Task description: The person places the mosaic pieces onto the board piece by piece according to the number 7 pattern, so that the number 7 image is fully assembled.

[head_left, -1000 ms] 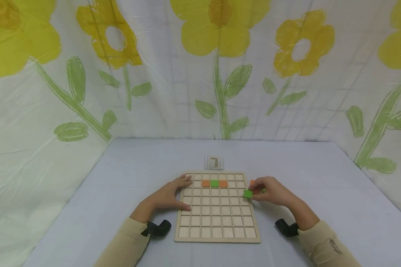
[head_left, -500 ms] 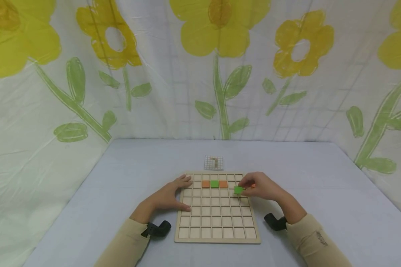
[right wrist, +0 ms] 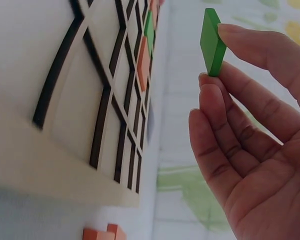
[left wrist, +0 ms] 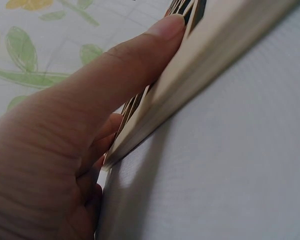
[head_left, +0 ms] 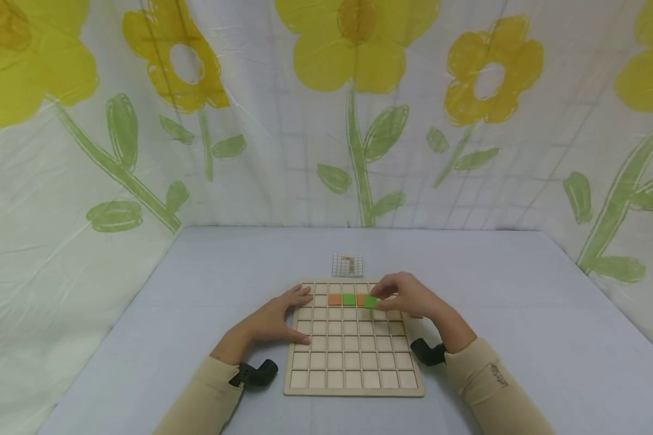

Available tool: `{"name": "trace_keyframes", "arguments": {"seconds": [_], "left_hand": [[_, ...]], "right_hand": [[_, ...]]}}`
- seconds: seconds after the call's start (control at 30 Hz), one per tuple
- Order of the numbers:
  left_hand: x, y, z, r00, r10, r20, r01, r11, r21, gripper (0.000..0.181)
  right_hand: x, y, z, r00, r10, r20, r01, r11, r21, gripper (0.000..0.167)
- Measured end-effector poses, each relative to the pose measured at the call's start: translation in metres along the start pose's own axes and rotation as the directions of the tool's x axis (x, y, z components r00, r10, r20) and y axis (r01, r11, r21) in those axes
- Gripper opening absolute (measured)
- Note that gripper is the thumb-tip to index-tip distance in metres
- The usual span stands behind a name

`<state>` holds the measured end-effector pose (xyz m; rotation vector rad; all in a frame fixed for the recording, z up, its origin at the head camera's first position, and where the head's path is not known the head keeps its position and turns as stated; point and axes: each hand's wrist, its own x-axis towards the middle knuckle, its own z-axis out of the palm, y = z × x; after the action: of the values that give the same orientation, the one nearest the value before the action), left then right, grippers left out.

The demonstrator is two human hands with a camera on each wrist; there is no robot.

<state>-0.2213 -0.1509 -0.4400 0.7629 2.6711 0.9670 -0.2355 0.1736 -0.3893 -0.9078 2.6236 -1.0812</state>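
Observation:
A wooden grid board lies on the table, with two orange square tiles and a green tile between them in its second row from the back. My right hand pinches another green tile between thumb and fingertips, above the board. In the head view that tile partly covers the right orange tile. My left hand rests on the board's left edge, thumb on the rim and fingers spread, holding nothing.
Behind the board lies a small card printed with a grid pattern. Orange tiles lie on the table beyond the board's right edge, mostly hidden by my right arm in the head view. A flowered curtain hangs behind the table.
My right hand has carried the green tile leftward from the board's right edge to above the row of coloured tiles. The left hand has stayed in place.

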Motion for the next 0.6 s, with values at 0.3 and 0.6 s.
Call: {"name": "trace_keyframes", "arguments": {"seconds": [0.3, 0.6], "left_hand": [[0.000, 0.001, 0.000, 1.000, -0.004, -0.004, 0.004, 1.000, -0.009, 0.093], [0.000, 0.002, 0.000, 1.000, -0.009, 0.002, 0.009, 1.000, -0.017, 0.093]], "right_hand": [[0.009, 0.005, 0.011, 1.000, 0.003, 0.011, -0.004, 0.990, 0.138, 0.028], [0.013, 0.020, 0.021, 0.996, 0.081, 0.043, -0.090, 0.952, 0.293, 0.029]]}}
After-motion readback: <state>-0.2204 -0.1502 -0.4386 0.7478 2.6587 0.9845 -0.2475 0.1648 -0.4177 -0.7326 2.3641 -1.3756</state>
